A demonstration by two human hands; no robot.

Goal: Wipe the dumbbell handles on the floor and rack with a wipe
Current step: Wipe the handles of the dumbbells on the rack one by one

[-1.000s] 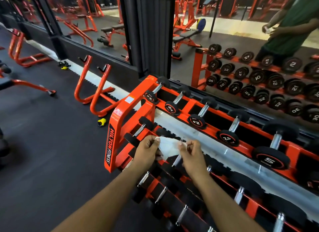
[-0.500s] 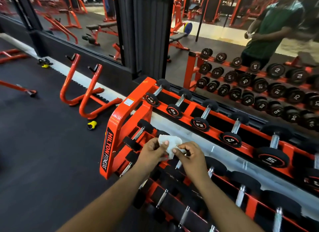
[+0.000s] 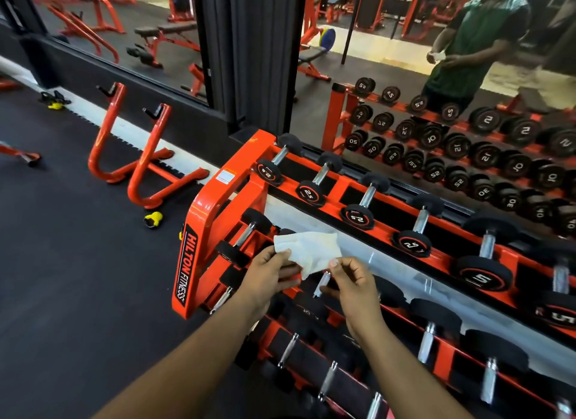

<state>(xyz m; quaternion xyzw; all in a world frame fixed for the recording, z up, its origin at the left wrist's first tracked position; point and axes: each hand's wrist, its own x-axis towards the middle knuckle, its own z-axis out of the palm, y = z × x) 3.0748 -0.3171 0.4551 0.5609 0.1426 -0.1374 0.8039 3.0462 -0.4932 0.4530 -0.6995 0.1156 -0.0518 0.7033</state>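
A white wipe point(image 3: 308, 251) is spread between both hands above the left end of the orange dumbbell rack point(image 3: 199, 228). My left hand point(image 3: 268, 278) pinches its left edge. My right hand point(image 3: 355, 286) pinches its lower right corner. Black dumbbells with chrome handles lie in rows on the rack's three tiers; the top-left one point(image 3: 278, 160) is marked 2.5. A chrome handle point(image 3: 323, 283) on the middle tier shows just below the wipe, between my hands. The wipe touches no dumbbell.
A mirror behind the rack reflects a person in a green shirt point(image 3: 473, 41) and the dumbbells. An orange U-shaped stand point(image 3: 134, 157) and a yellow-black clip point(image 3: 152, 219) sit on the dark rubber floor point(image 3: 78, 278) to the left. A black pillar point(image 3: 252, 54) rises behind the rack.
The wipe, bunched between my hands half a second ago, is now pulled out wider and flatter. My hands have moved apart a little. The camera has turned slightly.
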